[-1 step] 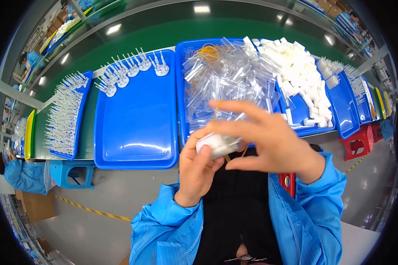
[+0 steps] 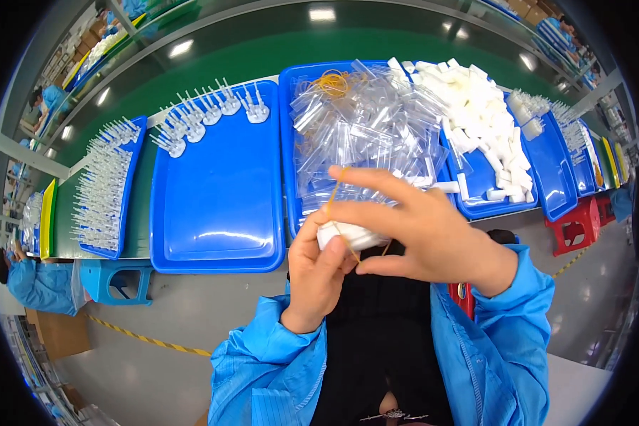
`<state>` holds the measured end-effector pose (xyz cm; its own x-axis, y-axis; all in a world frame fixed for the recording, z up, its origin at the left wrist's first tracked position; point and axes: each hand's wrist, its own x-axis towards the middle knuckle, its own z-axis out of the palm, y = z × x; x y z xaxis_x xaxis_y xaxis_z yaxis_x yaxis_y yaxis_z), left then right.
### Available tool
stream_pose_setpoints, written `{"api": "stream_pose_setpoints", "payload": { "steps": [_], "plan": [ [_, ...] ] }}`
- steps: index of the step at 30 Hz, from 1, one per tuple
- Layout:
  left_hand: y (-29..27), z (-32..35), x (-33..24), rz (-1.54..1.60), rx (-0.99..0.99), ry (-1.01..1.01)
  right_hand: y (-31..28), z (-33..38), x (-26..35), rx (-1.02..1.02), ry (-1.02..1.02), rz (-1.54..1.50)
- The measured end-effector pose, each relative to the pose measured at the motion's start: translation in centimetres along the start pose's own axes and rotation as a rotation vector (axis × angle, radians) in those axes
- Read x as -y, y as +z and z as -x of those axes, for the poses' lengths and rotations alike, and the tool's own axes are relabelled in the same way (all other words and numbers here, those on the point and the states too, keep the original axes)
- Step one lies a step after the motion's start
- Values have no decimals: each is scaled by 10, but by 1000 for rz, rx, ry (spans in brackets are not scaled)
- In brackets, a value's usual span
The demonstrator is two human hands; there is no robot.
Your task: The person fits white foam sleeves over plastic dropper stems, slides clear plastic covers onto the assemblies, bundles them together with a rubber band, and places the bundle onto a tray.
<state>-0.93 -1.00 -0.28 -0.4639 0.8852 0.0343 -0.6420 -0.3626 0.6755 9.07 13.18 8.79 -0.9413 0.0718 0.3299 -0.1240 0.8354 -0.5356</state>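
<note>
My left hand is closed around a bundle of white cylinders, with its thumb pressed on the near end. In the earlier picture a clear plastic wrap shows around this bundle. A thin yellow rubber band is stretched over the spread fingers and thumb of my right hand and runs across the bundle. My right hand arches over the bundle's right part and hides it. Behind the hands, a blue tray holds a heap of clear plastic sleeves and several yellow rubber bands.
White cylinders pile up in a blue tray on the right. At left, a blue tray carries several white pronged pieces along its far edge. Farther left stands a tray of white pronged pieces. A blue stool and red stool stand below.
The rubber band now shows clearly, stretched between my right fingertips, thumb and the bundle. My right hand has shifted slightly left; my left hand keeps its hold.
</note>
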Motion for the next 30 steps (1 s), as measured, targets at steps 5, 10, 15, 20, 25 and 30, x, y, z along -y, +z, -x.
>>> {"api": "stream_pose_setpoints", "payload": {
  "steps": [5, 10, 15, 20, 25, 30],
  "plan": [
    [-5, -4, -9, 139, 114, -6, 4, 9, -9, -70, 236, -243],
    [-24, -15, -6, 816, 254, -160, 5, 48, -43, -35, -44, -389],
    [-6, -15, 7, 877, 259, -201, 53, 65, -28, -320, 35, -2039],
    [-14, -19, 10, -179, 164, 338, 15, 45, -4, -231, 377, -1498],
    [-7, -24, 7, -1265, 249, 998, 34, 42, -10, -337, 347, -731],
    [-5, -16, 18, -677, 249, 675, 43, 50, -7, -358, 404, -1174]
  ]
}}
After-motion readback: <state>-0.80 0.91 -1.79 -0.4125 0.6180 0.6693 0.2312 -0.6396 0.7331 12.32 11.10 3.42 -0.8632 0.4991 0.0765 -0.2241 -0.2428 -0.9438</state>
